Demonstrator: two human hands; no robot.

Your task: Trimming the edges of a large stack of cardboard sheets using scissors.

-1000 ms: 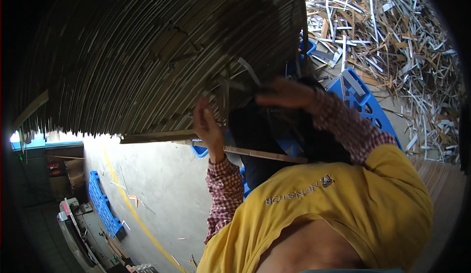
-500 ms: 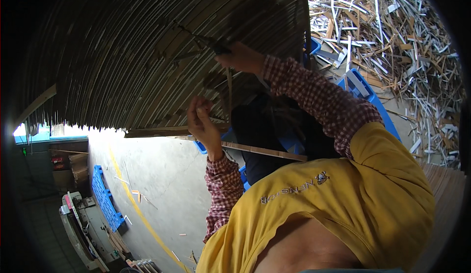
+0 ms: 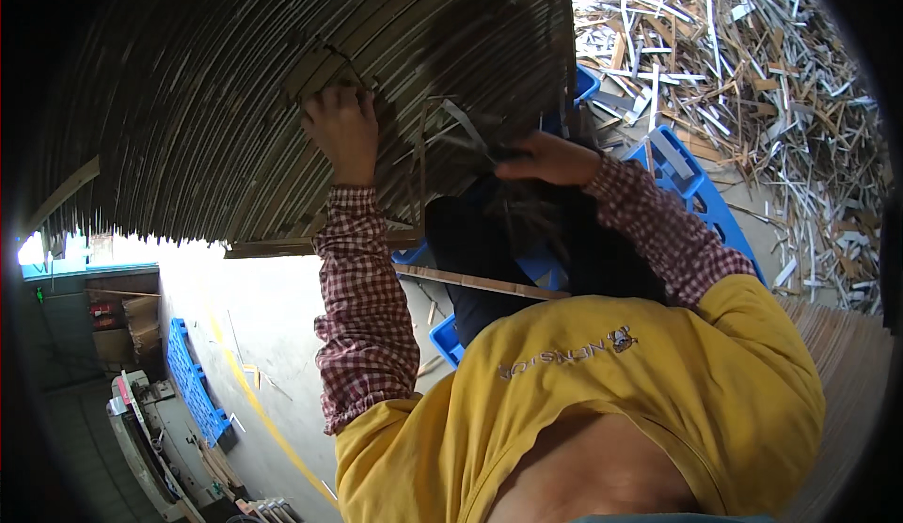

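A big stack of thin dark veneer sheets (image 3: 207, 100) fills the upper left, its edges curving in the fisheye. My left hand (image 3: 343, 128) reaches up onto it, fingers curled over a brown veneer piece (image 3: 315, 67) on its face. My right hand (image 3: 550, 158) is lower and further right, closed on a few thin loose strips (image 3: 461, 118) that stick out toward the left. Both arms wear red checked sleeves, over a yellow apron (image 3: 611, 401).
A heap of pale scrap wood strips (image 3: 752, 81) covers the upper right. A blue plastic pallet (image 3: 682, 189) lies below my right arm, with a wooden slat (image 3: 480, 281) across it. Another blue pallet (image 3: 193, 382), a yellow floor line (image 3: 273, 424) and a machine (image 3: 150, 448) are at lower left.
My left hand has risen from beside the slat onto the stack face. My right hand went up to the stack and has come back down to the right with strips.
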